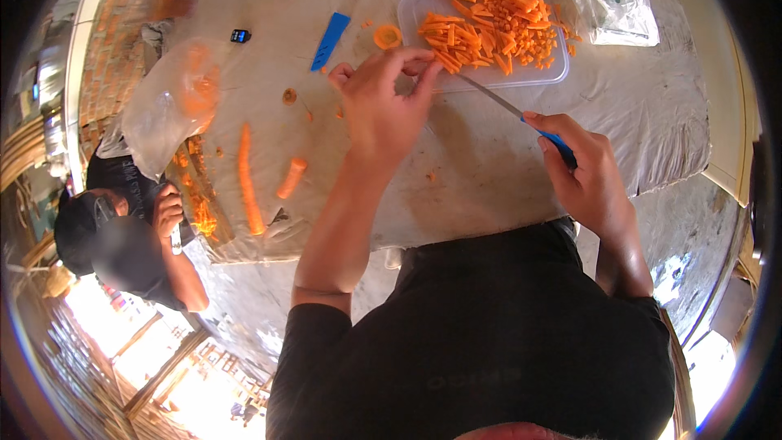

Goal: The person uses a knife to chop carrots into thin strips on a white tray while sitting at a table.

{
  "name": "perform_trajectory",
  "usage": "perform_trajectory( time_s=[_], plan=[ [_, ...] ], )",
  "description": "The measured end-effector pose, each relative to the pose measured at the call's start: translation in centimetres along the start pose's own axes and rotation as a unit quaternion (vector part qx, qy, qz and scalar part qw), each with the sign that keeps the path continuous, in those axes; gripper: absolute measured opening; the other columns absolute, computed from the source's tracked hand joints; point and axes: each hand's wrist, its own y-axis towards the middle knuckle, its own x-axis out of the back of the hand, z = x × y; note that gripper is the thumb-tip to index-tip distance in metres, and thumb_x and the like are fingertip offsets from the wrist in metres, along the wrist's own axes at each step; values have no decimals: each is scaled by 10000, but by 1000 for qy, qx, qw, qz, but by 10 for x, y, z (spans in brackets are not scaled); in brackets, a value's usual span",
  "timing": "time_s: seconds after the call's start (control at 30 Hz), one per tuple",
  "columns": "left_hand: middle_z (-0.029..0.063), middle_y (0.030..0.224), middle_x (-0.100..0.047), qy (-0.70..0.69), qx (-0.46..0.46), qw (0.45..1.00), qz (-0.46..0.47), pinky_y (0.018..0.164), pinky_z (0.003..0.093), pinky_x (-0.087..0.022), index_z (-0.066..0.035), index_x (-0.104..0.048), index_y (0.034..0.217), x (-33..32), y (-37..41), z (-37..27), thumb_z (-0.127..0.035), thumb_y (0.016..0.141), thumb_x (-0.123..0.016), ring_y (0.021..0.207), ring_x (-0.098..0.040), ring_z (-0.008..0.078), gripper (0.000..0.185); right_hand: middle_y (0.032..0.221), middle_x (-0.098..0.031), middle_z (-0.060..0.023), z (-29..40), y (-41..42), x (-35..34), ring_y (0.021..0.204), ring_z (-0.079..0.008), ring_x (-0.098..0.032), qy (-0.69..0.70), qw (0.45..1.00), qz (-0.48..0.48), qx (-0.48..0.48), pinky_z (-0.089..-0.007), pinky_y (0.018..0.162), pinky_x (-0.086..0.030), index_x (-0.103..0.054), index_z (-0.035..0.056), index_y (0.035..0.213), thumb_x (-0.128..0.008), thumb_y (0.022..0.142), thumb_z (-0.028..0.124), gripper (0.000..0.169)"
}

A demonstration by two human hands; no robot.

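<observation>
In my right hand (583, 171) is a kitchen knife (498, 95) with a blue handle, its blade pointing up and left. The tip lies at the lower edge of a pile of cut carrot (504, 27), part sticks and part small dice. The pile rests on a clear plastic lid or shallow tray (559, 76), some pieces spilling past its rim. My left hand (388, 88) is at the tray's left edge, thumb and forefinger close together against the ends of some carrot sticks (452, 43). Whether they pinch a stick is unclear.
Left on the covered table lie a long peeled carrot (247, 183), a carrot piece (292, 178), a blue blade cover (330, 41) and a small lit device (240, 35). Plastic bags (165, 110) flank both sides. A co-worker's hand (167, 211) holds a white-handled tool.
</observation>
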Motion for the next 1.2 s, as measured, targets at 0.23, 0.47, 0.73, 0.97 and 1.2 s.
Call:
perform_trajectory(
  time_s=[0.23,0.47,0.73,0.97,1.2],
  plan=[
    [63,1113,-868,-42,21,997,-57,944,350,-597,-51,-822,1170,35,8,7,-38,939,-935,942,-778,156,257,924,-777,-243,-2,23,-10,812,-467,-756,-6,999,52,16,-517,761,-585,-733,59,1350,-658,1056,-14,312],
    [91,1136,-858,-43,-65,996,54,898,356,-609,-41,-837,1190,73,35,-32,-34,977,-885,918,-783,195,219,935,-778,-250,-7,37,10,808,-459,-768,-9,999,40,5,-513,762,-585,-733,55,1351,-671,1054,-6,309],
    [-38,1389,-765,125,-207,958,156,1129,485,-381,-211,-880,1226,2,118,-16,-166,1038,-821,1243,-709,216,203,1074,-810,-202,-22,31,12,934,-401,-799,77,991,86,63,-465,856,-599,-736,39,1401,-670,1071,-36,345],
    [-38,1434,-734,185,-259,927,199,1126,488,-382,-207,-877,1181,-11,130,-11,-160,1027,-823,1293,-686,211,170,1132,-824,-205,-19,34,8,999,-420,-805,56,990,103,79,-499,882,-604,-731,45,1417,-676,1065,-28,364],
    [17,1346,-792,66,-174,961,202,1138,487,-412,-142,-838,1146,3,127,-27,-118,1069,-773,1244,-736,261,104,1134,-824,-208,-25,34,7,998,-423,-807,64,992,93,54,-500,891,-615,-730,58,1410,-670,1063,-26,362]
  ],
)
